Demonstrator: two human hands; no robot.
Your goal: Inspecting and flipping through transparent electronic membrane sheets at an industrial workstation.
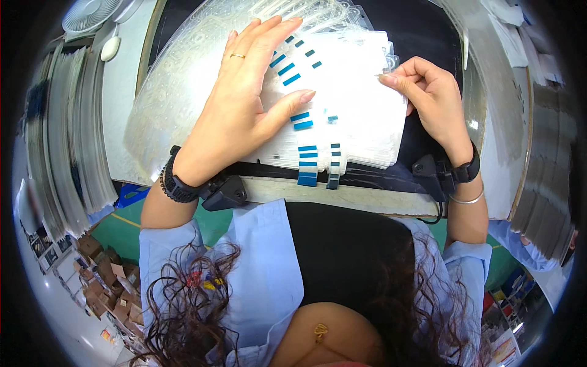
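A thick fanned stack of thin white and clear plastic sheets (364, 79) spreads over the black work surface. Short blue and dark strips (307, 177) show in rows along the fanned edges. My left hand (241, 101) rests on the left part of the stack, fingers stretched out and thumb apart. At the stack's right edge, my right hand (428, 85) pinches the edge of a sheet between thumb and curled fingers. How many sheets it grips is hidden. Farther left and back, clear sheets (168, 101) with faint shapes fan out under glare.
Tall stacks of sheets stand at the left (73, 128) and right (544, 171). A white fan (88, 13) sits at the far left. The pale table edge (342, 194) runs close to my body. Cardboard boxes (101, 278) lie on the floor at lower left.
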